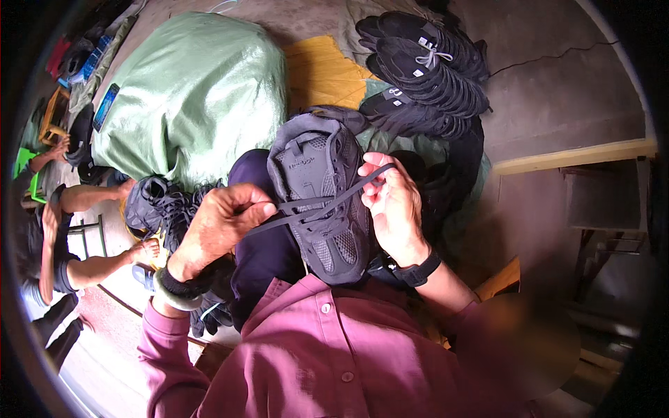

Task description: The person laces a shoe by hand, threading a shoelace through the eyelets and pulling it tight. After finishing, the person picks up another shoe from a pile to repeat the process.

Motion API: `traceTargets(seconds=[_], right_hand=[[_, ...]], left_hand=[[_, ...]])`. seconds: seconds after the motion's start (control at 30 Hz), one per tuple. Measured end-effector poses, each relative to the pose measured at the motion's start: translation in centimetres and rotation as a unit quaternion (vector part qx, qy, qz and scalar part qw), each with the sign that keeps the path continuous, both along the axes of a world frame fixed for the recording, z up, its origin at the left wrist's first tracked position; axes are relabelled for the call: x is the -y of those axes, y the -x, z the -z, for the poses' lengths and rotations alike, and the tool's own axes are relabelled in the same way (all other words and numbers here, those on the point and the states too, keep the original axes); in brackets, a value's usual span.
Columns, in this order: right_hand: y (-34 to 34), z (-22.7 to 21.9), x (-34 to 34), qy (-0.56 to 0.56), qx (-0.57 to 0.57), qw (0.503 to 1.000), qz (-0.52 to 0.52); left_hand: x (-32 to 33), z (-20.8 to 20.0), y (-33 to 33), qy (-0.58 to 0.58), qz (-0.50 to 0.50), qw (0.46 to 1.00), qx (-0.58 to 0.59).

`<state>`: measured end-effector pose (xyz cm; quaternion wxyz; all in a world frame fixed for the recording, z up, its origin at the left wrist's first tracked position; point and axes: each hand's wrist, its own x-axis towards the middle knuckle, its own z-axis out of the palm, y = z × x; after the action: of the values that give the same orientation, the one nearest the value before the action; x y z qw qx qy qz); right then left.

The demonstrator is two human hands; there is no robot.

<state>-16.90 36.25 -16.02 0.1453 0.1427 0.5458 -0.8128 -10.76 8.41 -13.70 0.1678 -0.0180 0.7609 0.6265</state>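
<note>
A dark grey lace-up shoe (325, 252) rests on my lap, toe toward me, its padded opening facing away. Flat dark shoelaces (355, 189) cross over its tongue. My left hand (224, 217), left of the shoe, is closed, with a lace pinched between thumb and forefinger. To the right, my right hand (395, 209) is turned partly palm up. The other stretch of lace runs up to its bent fingers, which grip it near the end. Part of the lacing lies hidden beneath the crossed laces.
A big pale green sack (202, 90) bulges ahead on the left, a phone-like device (106, 108) at its edge. Stacked black shoes (432, 76) stand far right; more dark shoes (150, 205) lie left. Another person's bare leg (97, 272) shows at far left. Yellow sheeting (324, 70) lies behind.
</note>
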Motion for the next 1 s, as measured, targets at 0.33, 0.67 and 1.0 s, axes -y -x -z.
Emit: traceTargets(seconds=[0.33,0.67,1.0], right_hand=[[-0.8,-0.9,0.0,-0.040,-0.091,0.988,-0.116],[-1.0,-1.8,0.0,-0.294,-0.305,0.877,-0.227],[0.2,-2.7,-0.5,-0.309,-0.327,0.855,-0.258]], left_hand=[[9.7,0.2,-4.4,0.029,-0.117,0.991,0.065],[24.8,2.5,-10.1,-0.097,-0.250,0.958,0.103],[16.1,3.9,-4.3,0.065,-0.196,0.976,0.067]])
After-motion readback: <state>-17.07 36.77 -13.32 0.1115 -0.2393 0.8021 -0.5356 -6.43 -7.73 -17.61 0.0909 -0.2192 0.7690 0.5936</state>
